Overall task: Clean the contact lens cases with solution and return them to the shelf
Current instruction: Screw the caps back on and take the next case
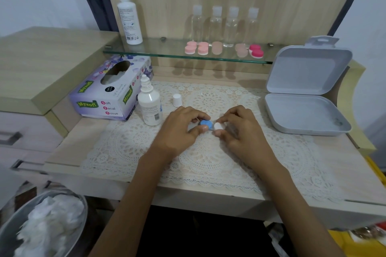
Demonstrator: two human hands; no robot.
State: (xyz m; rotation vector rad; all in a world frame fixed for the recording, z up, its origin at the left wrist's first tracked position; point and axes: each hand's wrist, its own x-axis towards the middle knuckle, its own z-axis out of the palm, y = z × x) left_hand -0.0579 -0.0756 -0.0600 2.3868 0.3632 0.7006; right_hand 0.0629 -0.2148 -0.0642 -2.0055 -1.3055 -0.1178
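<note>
Surface [69,148]: pale wood, with a lace mat [208,162] over most of it. A glass shelf [167,53] ran along the back panel above it.

Grey box [302,117]: sat at the right edge of the mat, its lid standing open.

Tissue box [110,94]: back left, partly under the shelf.

Metal bowl [12,225]: low at the left, below the surface, holding crumpled tissues.

Your hands: both were over the middle of the mat, close together. Your left hand [179,129] pinched the blue lid of the blue-white case [205,123] between thumb and fingers. Your right hand [240,127] pinched its white lid the same way. I could not tell whether the case touched the mat.

Tall bottle [129,19]: upright at the left end of the shelf. Four clear bottles [216,25] stood in a row farther right.

Small bottle [150,108]: uncapped, upright on the mat just left of your left hand.

Pink cases [202,48]: lined up on the shelf in front of the clear bottles.

White cap [177,99]: stood on the mat between the small bottle and your hands.
</note>
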